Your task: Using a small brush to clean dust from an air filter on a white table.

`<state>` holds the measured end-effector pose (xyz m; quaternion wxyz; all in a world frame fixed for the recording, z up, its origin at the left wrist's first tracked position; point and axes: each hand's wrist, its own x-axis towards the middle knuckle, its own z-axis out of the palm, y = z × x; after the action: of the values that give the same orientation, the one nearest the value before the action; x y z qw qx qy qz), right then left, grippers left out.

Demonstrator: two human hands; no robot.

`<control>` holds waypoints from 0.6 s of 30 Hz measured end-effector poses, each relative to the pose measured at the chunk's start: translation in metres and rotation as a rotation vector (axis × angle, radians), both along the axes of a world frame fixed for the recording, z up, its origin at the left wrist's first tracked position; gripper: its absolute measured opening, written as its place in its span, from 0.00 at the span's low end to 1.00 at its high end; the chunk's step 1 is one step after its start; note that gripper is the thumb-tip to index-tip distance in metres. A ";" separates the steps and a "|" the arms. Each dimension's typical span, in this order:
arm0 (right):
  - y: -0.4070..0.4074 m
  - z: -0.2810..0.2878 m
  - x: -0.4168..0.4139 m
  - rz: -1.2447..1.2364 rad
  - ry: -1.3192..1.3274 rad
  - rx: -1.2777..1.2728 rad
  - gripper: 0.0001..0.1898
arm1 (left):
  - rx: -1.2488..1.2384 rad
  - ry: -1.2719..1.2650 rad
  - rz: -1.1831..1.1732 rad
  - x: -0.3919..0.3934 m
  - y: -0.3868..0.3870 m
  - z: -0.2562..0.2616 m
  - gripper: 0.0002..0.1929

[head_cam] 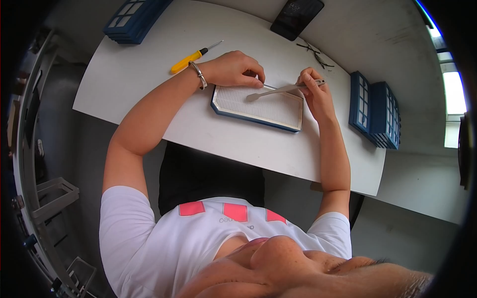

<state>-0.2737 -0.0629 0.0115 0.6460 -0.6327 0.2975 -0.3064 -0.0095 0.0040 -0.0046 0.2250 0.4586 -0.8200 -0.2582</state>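
Note:
A pleated air filter with white folds and a blue frame lies flat on the white table before me. My left hand, a metal bracelet at its wrist, rests at the filter's far edge. Its thumb and bent fingers close on the rim there; the fingertips are partly hidden. In my right hand is a slim grey spatula-like tool, pinched near its handle end. The tool slants left over the pleats, its rounded tip low above or on them; contact cannot be told.
A yellow-handled screwdriver lies beyond my left wrist. Blue-framed filters are stacked at the far left and at the right. At the back are a dark phone and thin black strips. The table's near edge faces my body.

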 end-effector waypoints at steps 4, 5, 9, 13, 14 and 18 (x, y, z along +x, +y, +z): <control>0.006 0.004 0.000 0.062 0.092 -0.018 0.16 | 0.007 0.003 -0.006 0.000 0.000 0.002 0.16; 0.007 0.004 0.001 0.101 0.109 -0.044 0.17 | 0.007 -0.001 -0.008 0.000 0.000 0.002 0.17; 0.006 0.004 -0.001 0.136 0.143 -0.077 0.20 | -0.008 -0.005 -0.009 0.001 0.000 0.001 0.17; 0.007 0.007 -0.001 0.152 0.062 0.007 0.22 | 0.012 -0.008 -0.001 0.000 0.000 0.002 0.17; 0.007 0.007 0.000 0.149 0.037 0.018 0.22 | 0.016 -0.004 -0.001 0.000 0.001 0.002 0.16; 0.008 0.006 0.001 0.141 0.065 0.018 0.21 | 0.013 -0.004 0.000 0.000 0.001 0.002 0.16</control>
<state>-0.2726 -0.0554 0.0176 0.6615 -0.6560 0.2759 -0.2369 -0.0092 0.0045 -0.0031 0.2203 0.4607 -0.8187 -0.2625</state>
